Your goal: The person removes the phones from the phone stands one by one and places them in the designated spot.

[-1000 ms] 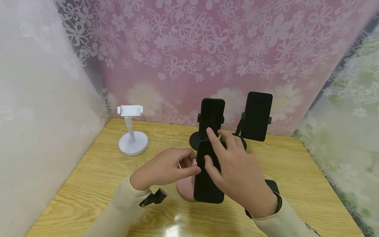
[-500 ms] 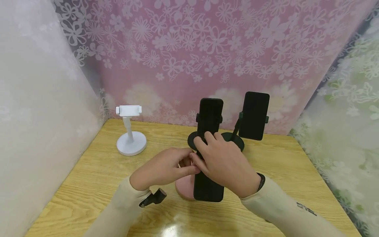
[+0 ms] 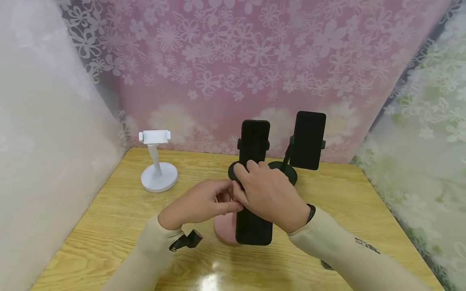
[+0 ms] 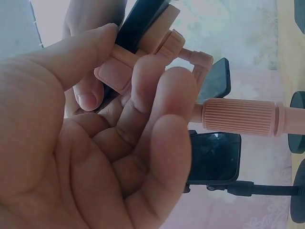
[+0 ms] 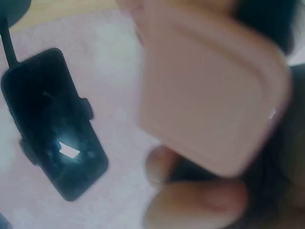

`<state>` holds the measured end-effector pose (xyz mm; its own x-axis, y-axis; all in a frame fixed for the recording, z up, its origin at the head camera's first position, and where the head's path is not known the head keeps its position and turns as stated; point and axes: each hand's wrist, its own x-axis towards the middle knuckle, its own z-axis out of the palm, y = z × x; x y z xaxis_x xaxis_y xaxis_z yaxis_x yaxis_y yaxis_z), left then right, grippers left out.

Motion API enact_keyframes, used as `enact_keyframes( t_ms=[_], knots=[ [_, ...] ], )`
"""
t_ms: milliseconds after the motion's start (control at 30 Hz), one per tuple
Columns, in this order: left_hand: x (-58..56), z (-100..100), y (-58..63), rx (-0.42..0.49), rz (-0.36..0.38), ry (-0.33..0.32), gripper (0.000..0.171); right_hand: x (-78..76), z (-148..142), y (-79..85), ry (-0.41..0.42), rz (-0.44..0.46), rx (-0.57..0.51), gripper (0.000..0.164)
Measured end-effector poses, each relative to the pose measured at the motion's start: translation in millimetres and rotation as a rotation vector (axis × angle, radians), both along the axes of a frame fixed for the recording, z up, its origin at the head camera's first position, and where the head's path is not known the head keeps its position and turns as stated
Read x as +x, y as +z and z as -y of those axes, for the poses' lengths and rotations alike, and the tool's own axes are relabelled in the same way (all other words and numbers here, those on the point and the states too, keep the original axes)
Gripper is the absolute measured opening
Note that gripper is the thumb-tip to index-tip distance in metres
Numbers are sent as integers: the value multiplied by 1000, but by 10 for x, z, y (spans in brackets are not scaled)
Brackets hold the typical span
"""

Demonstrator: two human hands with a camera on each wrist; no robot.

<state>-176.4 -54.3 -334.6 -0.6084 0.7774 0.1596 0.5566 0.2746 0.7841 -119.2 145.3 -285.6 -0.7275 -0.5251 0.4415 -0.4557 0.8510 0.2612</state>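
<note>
A black phone point(image 3: 254, 228) stands in the clamp of a pink phone stand point(image 3: 223, 229), in front of me. My left hand point(image 3: 204, 205) holds the clamp from the left side. In the left wrist view its thumb lies at the edge and its fingers curl behind the pink clamp point(image 4: 114, 74). Over the upper half of the phone lies my right hand point(image 3: 269, 194), fingers bent round it, covering that part of the screen. Close up and blurred, the pink clamp pad point(image 5: 214, 90) fills much of the right wrist view. Both hands meet at the phone's left side.
Behind the hands, two black stands hold upright phones: one phone point(image 3: 255, 139) in the middle and another phone point(image 3: 308, 139) to the right. A white phone stand point(image 3: 159, 178) without a phone is at left. Under the right sleeve, a dark object point(image 3: 326, 264) lies on the wooden table point(image 3: 120, 226).
My right hand has moved left and up from beside the phone onto its upper half, its spread fingers now bent. The left hand keeps its hold. The head view has shifted slightly.
</note>
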Motion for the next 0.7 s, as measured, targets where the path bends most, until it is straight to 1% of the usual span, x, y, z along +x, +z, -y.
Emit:
enact_keyframes(
  t_ms=[67, 133, 200, 333, 400, 533, 700],
  knots=[
    [-5, -7, -6, 8, 13, 1, 17, -19, -11, -14, -5, 2, -28, 28],
    [-30, -24, -35, 38, 62, -17, 18, -31, -23, -23, -18, 12, -56, 28],
    [-72, -53, -90, 88, 150, -53, 20, -39, -30, -31, -24, 22, -80, 30],
    [-177, -108, -240, 224, 374, -166, 22, -59, -29, -58, -7, 16, -98, 33],
    [-208, -127, -291, 270, 445, -211, 19, -69, -30, -76, 5, 0, -105, 31],
    [-219, -172, -328, 327, 521, -270, 15, -65, -48, -98, -11, -2, -139, 24],
    [-211, -216, -367, 378, 599, -305, 15, -21, -49, -62, -48, 60, -167, 28]
  ],
)
